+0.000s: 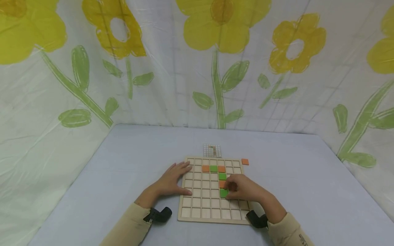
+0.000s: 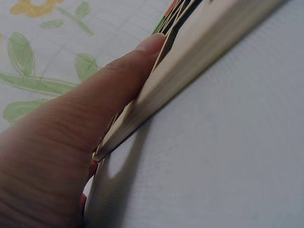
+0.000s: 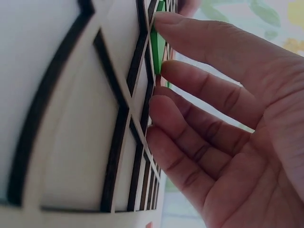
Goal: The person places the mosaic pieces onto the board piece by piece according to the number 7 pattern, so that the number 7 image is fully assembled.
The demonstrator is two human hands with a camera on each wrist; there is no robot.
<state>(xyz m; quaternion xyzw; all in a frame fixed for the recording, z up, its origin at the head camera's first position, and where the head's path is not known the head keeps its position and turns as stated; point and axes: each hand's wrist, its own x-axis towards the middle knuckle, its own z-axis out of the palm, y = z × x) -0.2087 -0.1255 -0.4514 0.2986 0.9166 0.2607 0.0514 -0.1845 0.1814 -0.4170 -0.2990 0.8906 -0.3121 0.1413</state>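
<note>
A wooden grid board (image 1: 197, 213) lies on the table, with orange and green square tiles forming a row that turns down into a column. At the column's lower end is a green tile (image 1: 223, 193). My right hand (image 1: 246, 188) pinches this green tile (image 3: 158, 45) between thumb and index finger, the other fingers curled close over the board. My left hand (image 1: 172, 179) rests spread on the board's left edge, its thumb (image 2: 126, 71) lying over the raised rim.
A small card (image 1: 212, 150) with a printed grid pattern lies just behind the board. One loose orange tile (image 1: 245, 161) sits off the board's far right corner. A pale cloth (image 1: 92, 191) covers the table, and a flower-printed curtain (image 1: 166, 85) hangs behind.
</note>
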